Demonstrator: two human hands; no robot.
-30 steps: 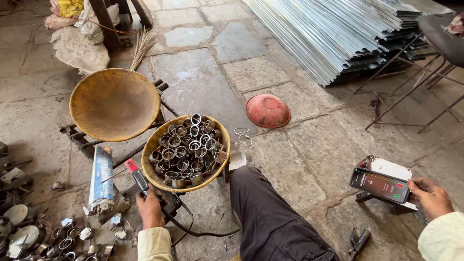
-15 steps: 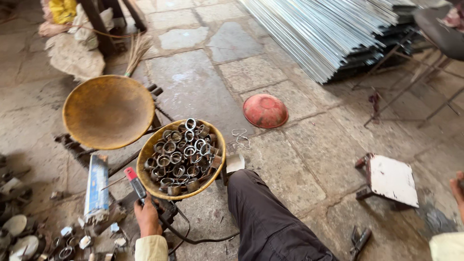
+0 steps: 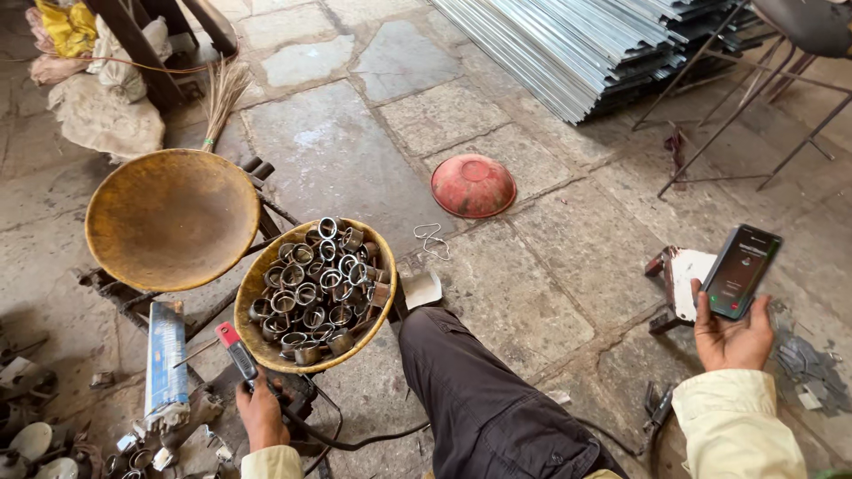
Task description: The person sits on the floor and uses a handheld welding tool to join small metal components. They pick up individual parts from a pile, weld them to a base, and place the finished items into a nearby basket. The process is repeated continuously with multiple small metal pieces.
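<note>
Phone (image 3: pixel 739 270) lies clasped in right-hand fingers (image 3: pixel 706 306); left fingers (image 3: pixel 253 399) grip red-handled tool (image 3: pixel 235 351).

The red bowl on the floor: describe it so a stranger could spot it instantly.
Start at the stack of metal sheets at the top. Below it, on the stone floor, a dome-shaped red bowl lies upside down, alone. The two pans to its left are yellow-brown and open upward.

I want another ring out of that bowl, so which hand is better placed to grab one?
Probably the left. The left hand sits just below the bowl of metal rings, though its grip is on a red-tipped tool. The right hand is far off, holding a phone.
</note>
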